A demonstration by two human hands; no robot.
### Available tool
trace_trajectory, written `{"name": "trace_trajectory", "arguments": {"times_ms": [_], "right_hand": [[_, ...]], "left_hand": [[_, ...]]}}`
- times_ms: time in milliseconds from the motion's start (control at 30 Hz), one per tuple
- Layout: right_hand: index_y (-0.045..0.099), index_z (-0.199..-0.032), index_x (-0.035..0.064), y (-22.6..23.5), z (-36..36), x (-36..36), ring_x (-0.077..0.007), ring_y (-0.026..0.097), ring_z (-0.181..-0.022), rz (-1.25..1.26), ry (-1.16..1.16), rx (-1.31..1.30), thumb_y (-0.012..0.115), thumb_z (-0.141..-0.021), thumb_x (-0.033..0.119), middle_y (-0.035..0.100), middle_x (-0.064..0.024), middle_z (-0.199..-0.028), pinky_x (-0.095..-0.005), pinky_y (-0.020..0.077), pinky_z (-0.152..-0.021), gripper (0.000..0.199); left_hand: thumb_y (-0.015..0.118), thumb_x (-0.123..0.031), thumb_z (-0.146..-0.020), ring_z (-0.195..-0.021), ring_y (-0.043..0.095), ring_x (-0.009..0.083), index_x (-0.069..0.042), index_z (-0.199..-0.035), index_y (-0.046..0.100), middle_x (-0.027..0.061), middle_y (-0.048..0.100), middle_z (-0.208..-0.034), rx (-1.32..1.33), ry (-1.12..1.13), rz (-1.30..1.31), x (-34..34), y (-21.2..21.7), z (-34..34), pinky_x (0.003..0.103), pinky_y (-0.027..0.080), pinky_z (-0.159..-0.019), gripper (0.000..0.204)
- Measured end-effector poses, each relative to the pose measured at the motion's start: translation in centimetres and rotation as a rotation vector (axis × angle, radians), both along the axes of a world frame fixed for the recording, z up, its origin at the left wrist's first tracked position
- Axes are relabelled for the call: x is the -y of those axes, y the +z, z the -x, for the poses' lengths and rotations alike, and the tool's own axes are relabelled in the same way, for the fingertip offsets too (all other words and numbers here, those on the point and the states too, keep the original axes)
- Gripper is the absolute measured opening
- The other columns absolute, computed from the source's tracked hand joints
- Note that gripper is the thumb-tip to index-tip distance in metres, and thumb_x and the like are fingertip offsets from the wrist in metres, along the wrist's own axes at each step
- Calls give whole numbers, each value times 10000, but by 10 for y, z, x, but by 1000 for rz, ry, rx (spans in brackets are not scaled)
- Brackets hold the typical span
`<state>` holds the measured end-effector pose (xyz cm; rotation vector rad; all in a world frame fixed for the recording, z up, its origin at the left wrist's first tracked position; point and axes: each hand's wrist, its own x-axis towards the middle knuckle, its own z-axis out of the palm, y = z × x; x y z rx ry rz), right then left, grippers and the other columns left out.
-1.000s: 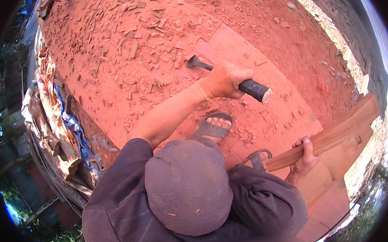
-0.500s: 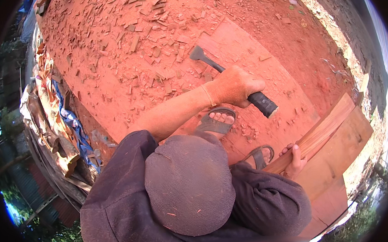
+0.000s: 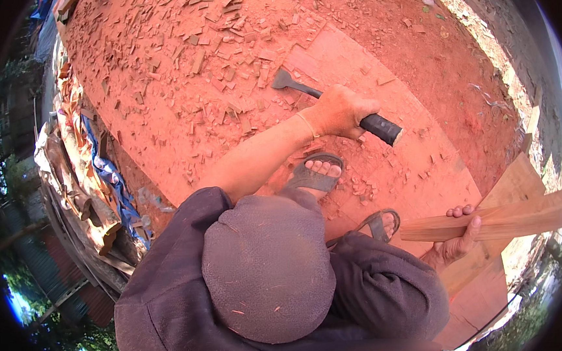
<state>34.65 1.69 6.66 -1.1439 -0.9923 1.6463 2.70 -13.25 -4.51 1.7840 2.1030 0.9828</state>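
My left hand (image 3: 343, 111) is closed around a chisel-like tool (image 3: 383, 129) with a flared metal blade, a narrow dark shank and a black-wrapped handle. Its blade points up and left, above the reddish ground, and the handle's butt sticks out past my fist. At the right, my right hand (image 3: 457, 246) grips a reddish-brown wooden strip (image 3: 525, 216), fingers over the far edge and thumb across the near side. The strip lies roughly sideways above a wider wooden board (image 3: 515, 184). Part of that board is hidden under the strip and my hand.
Wood chips (image 3: 198, 62) are scattered thickly over the red-dusted ground. My sandalled left foot (image 3: 317, 174) and right foot (image 3: 380, 225) stand between my hands. My knee (image 3: 268, 268) bulges at the lower centre. Crumpled cloth and sheeting (image 3: 102, 158) lie along the left.
My right hand has turned the wooden strip from a steep diagonal to nearly sideways and shifted it right. My left hand and the tool have moved only slightly.
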Motion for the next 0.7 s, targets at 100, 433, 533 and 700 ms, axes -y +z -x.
{"name": "trace_trajectory", "arguments": {"times_ms": [100, 433, 533, 700], "right_hand": [[534, -1148, 19, 10, 32, 0, -180, 597, -775, 44, -19, -240, 687, -927, 134, 598, -80, -953, -373, 553, -707, 292], [578, -1030, 3, -31, 50, 23, -135, 587, -666, -11, 602, 526, 702, -852, 46, 601, -35, -808, -292, 505, -606, 221], [491, -1195, 14, 9, 51, 2, -174, 593, -819, -63, 256, -17, 644, -886, 66, 575, -84, -977, -360, 548, -733, 349], [528, -1104, 10, -28, 100, 45, -145, 589, -691, -154, 460, 300, 693, -858, 96, 592, -43, -826, -341, 543, -647, 309]], "left_hand": [[768, -231, -645, -604, 649, 336, -160, -782, 586, 76, 597, -626, 3, 18, 26, -1, 1, 2, 456, 478, -518, 239], [777, -229, -654, -681, 698, 327, -161, -805, 595, 76, 660, -706, -55, 38, 115, -4, 1, -5, 465, 523, -561, 246], [784, -242, -657, -664, 698, 325, -164, -829, 599, 67, 659, -693, -65, 34, 139, -3, -4, -5, 474, 524, -559, 264], [795, -254, -654, -684, 711, 318, -172, -865, 617, 65, 671, -704, -77, 96, 39, -8, -13, 2, 477, 533, -572, 288]]}}
